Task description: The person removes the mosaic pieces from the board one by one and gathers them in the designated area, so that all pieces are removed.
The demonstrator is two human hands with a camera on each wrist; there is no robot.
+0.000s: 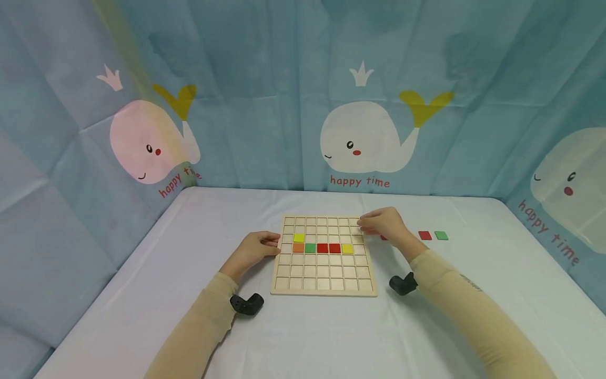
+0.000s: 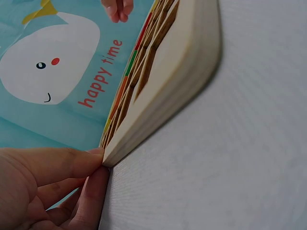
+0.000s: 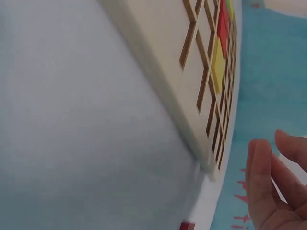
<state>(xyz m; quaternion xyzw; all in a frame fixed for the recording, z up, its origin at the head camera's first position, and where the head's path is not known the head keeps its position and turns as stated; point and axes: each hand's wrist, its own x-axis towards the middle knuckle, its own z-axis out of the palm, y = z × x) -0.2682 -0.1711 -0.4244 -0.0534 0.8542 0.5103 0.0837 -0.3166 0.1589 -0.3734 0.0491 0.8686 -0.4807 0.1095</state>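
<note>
My left hand (image 1: 253,250) is gripping the left edge of a square, pale wooden board (image 1: 323,291) with a raised grid of small cells, its thumb and fingers meeting the wood there. My right hand (image 1: 384,223) is hovering near the board's far right corner with loosely bent fingers; in the right wrist view its thumb and forefinger are standing apart, and I am seeing nothing between them.

The board is lying flat on a table covered with a white cloth (image 1: 307,337), between my two hands. Across one of its rows, from left to right, are sitting an orange square tile (image 1: 298,248), a green square tile (image 1: 310,248), two red square tiles (image 1: 322,248) side by side and a yellow square tile (image 1: 347,248). A second yellow square tile (image 1: 299,238) is resting in the cell directly beyond the orange one.

To the right of the board, past my right hand, a loose red tile (image 1: 424,235) and a loose green tile (image 1: 441,235) are lying near each other on the cloth. Another red piece (image 1: 383,237) is peeking out beneath my right hand, mostly hidden.
</note>
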